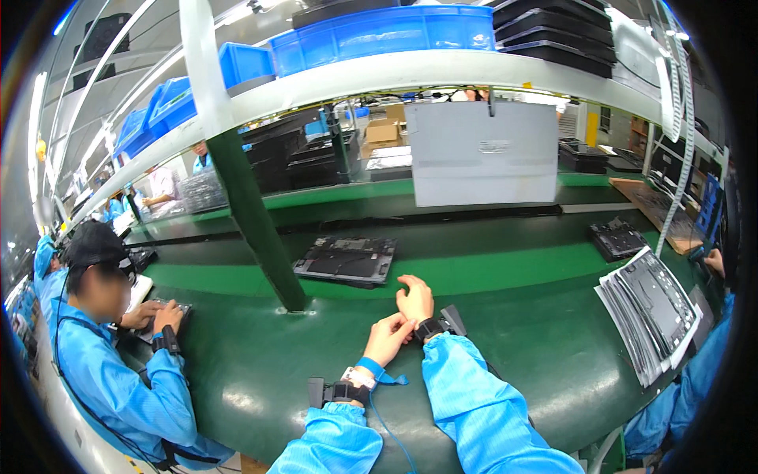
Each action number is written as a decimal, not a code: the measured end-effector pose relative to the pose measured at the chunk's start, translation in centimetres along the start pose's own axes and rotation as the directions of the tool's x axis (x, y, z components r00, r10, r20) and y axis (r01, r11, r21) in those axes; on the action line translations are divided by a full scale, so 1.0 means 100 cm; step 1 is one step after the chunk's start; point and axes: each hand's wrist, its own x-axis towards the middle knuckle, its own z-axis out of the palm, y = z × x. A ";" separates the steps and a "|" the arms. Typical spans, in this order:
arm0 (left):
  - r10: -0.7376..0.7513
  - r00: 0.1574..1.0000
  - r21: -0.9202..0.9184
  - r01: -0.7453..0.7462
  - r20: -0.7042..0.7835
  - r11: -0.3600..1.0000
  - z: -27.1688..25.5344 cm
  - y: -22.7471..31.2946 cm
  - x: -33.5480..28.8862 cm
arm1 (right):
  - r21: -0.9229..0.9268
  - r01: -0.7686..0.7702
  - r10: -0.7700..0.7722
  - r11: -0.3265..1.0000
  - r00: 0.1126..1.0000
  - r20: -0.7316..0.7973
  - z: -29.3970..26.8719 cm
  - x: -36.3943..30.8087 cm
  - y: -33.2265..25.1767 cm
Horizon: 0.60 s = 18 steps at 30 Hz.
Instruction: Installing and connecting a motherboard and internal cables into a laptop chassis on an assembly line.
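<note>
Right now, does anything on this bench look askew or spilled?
Yes, mildly: the stack of panels at the right of the green bench looks askew, its edges splayed unevenly rather than lined up. I see no spill.

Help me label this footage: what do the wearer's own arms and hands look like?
The left hand and right hand are ungloved. Light-blue sleeves with fine lines gather at the cuffs. Each wrist wears a black strap with a dark, angular piece; the left also has a blue band with a thin blue cord.
</note>
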 end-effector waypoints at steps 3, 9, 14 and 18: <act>0.020 0.999 -0.024 -0.021 -0.025 0.999 -0.001 0.000 0.000 | 0.305 -0.080 0.118 0.949 0.987 -0.111 -0.004 0.009 -0.005; -0.007 1.000 -0.040 0.006 -0.024 0.999 -0.010 -0.005 -0.005 | 0.954 0.034 -0.217 0.299 0.976 0.033 -0.104 0.004 -0.147; 0.057 0.993 0.056 -0.051 -0.101 0.997 -0.006 -0.015 -0.002 | 0.957 -0.160 -0.856 -0.243 0.500 -0.134 -0.173 -0.089 -0.222; -0.036 0.999 -0.014 0.036 -0.007 0.999 -0.002 0.012 0.001 | 0.756 -0.215 -0.442 -0.619 0.890 -0.108 -0.216 -0.147 -0.280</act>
